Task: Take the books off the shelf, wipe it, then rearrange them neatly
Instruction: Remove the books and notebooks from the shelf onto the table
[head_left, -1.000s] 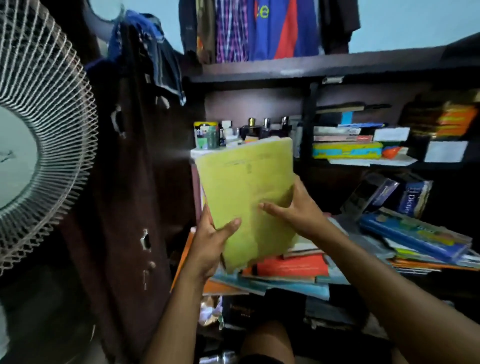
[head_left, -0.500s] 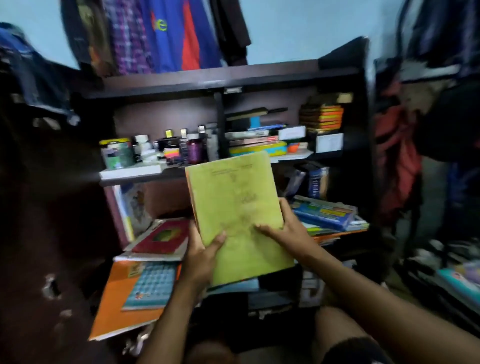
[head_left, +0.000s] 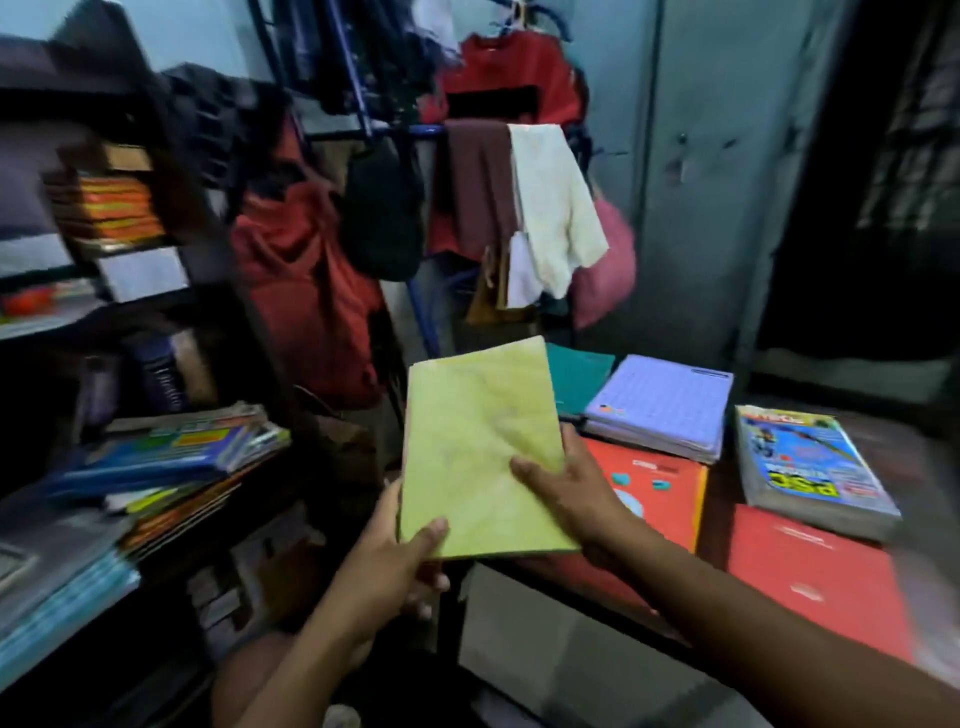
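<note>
I hold a yellow-green book (head_left: 480, 441) in mid-air between the dark shelf (head_left: 218, 322) on the left and a low surface on the right. My left hand (head_left: 395, 561) grips its lower left corner, thumb on the cover. My right hand (head_left: 566, 488) holds its right edge, fingers spread over the cover. On the shelf lie a stack of blue and orange books (head_left: 171, 457) and an orange pile (head_left: 104, 208) higher up. On the right surface rest a lilac notebook stack (head_left: 665, 405), an orange book (head_left: 654, 488), a red book (head_left: 821, 577) and a magazine pile (head_left: 810, 462).
A rack of hanging clothes (head_left: 488, 182) stands behind the held book, with a red garment (head_left: 301, 291) beside the shelf. A grey metal cabinet (head_left: 727, 182) fills the back right. A teal book (head_left: 576, 374) lies behind the lilac stack. My knee shows at the bottom.
My view has swung right, away from the shelf toward the surface with laid-out books. The yellow-green book has travelled right with both hands and now tilts flatter.
</note>
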